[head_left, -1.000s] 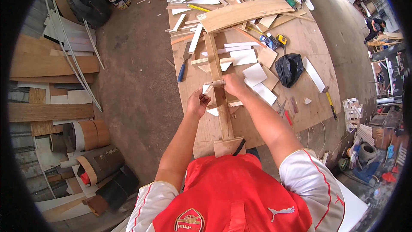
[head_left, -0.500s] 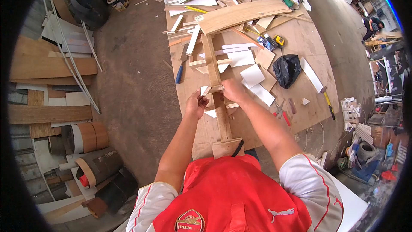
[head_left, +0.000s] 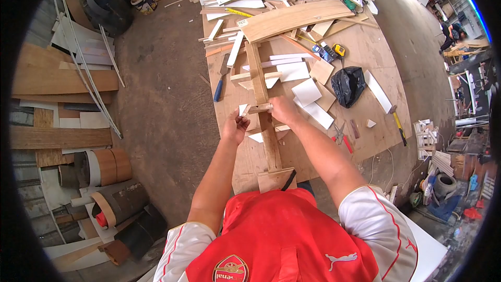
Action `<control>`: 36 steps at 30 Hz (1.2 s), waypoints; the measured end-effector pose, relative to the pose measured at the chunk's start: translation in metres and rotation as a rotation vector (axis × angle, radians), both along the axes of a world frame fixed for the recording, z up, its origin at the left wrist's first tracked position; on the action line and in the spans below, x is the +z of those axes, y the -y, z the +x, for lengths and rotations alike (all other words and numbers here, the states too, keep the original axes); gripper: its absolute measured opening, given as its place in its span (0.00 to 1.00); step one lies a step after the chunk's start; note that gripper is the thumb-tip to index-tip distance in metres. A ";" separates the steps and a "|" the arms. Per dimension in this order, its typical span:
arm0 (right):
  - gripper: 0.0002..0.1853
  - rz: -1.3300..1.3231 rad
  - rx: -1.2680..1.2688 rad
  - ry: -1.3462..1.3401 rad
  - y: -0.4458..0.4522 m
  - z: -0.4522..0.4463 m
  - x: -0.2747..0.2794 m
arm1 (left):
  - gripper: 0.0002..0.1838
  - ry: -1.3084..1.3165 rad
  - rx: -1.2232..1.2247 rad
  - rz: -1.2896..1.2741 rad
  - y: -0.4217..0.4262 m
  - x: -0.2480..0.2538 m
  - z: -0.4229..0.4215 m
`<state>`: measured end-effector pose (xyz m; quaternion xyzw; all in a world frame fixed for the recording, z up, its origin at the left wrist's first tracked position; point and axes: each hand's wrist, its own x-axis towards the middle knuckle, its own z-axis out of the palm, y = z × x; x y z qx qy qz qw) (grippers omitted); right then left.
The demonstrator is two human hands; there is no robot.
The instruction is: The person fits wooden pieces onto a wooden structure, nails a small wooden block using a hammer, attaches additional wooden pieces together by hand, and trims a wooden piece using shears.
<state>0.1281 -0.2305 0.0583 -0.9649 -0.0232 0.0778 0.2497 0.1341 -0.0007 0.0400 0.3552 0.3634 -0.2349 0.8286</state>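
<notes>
In the head view a long wooden bar runs away from my body over the workbench. A short wood strip lies crosswise over it, and my right hand is closed around the strip's right end. Just left of the bar, my left hand pinches a small white wedge-shaped offcut between thumb and fingers. The offcut is close to the strip's left end; I cannot tell whether they touch. A wooden block with a black strap sits at the bar's near end.
The plywood workbench carries a blue-handled tool, a yellow tape measure, a black plastic bag, red-handled pliers and a hammer. Wood offcuts pile up at the back. Another person works far right.
My left hand has shifted slightly left with the white offcut, away from the bar. My right hand and the wood strip stay where they were.
</notes>
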 end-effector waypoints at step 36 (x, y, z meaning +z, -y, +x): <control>0.19 0.607 -0.442 -0.010 0.052 -0.021 0.005 | 0.14 0.240 -0.061 0.023 0.030 0.018 -0.019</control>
